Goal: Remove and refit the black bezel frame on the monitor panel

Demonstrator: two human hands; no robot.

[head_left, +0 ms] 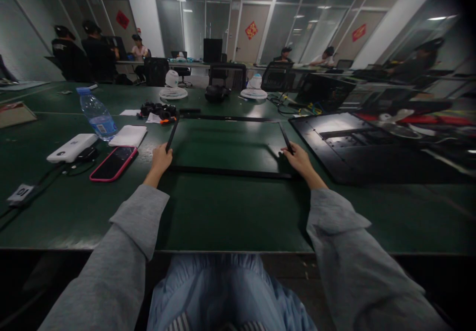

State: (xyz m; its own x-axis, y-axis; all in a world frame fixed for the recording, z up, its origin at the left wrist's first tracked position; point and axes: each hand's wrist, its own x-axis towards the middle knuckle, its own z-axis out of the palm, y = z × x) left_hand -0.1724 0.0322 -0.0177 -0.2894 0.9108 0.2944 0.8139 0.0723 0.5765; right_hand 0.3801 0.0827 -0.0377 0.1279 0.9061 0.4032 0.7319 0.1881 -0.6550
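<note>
My left hand is closed around a short black strip that slants up and away over the green table. In my right hand is another short black strip, gripped near its lower end. A long black strip lies crosswise on the table between my wrists. Farther back, a second long black strip runs parallel to it. Together the four strips outline a rectangle. Whether their corners touch is too small to tell.
On the left are a pink-edged phone, a white power bank, white tissues and a tilted water bottle. A large black panel lies right. Two white fans stand behind; people sit farther back.
</note>
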